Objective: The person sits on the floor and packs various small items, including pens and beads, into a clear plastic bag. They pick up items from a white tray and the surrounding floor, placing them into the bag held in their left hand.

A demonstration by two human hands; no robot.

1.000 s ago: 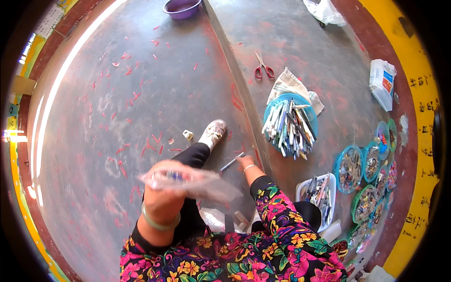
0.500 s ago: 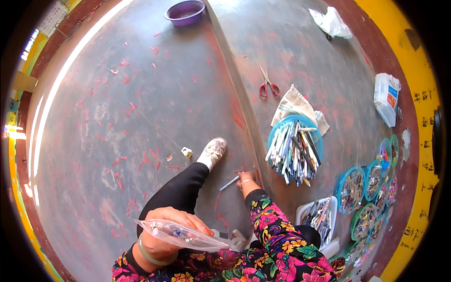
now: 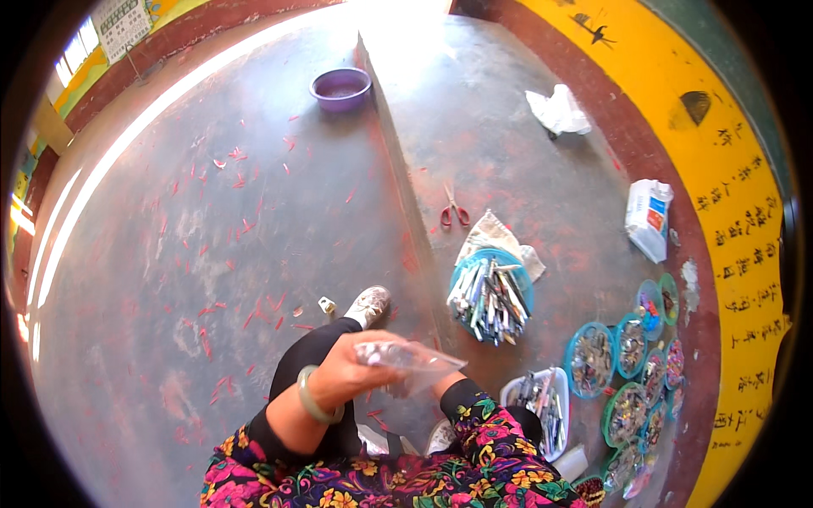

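My left hand [image 3: 345, 372] is closed on a clear plastic bag [image 3: 419, 360] with small items in its left end; I cannot make them out. A pale bangle [image 3: 310, 398] circles that wrist. Just behind the bag's right end, a bit of my right hand [image 3: 446, 383] shows; its fingers are hidden, so what they hold is unclear. To the right and farther off, a blue basket [image 3: 527, 298] is packed with pens [image 3: 491, 305], with a cloth [image 3: 487, 233] beyond it. More pens [image 3: 542, 406] lie in a white tray [image 3: 566, 398] at my right.
Several round baskets [image 3: 591, 360] of small parts stand at the right. Red-handled scissors [image 3: 454, 212] lie past the cloth. A low floor step [image 3: 402, 186] runs away from me toward a purple basin [image 3: 340, 91]. Red scraps [image 3: 206, 343] litter the floor at left.
My left hand has lifted the bag forward and to the right. My right hand has come up from the floor near a grey pen to behind the bag. The view has tilted up.
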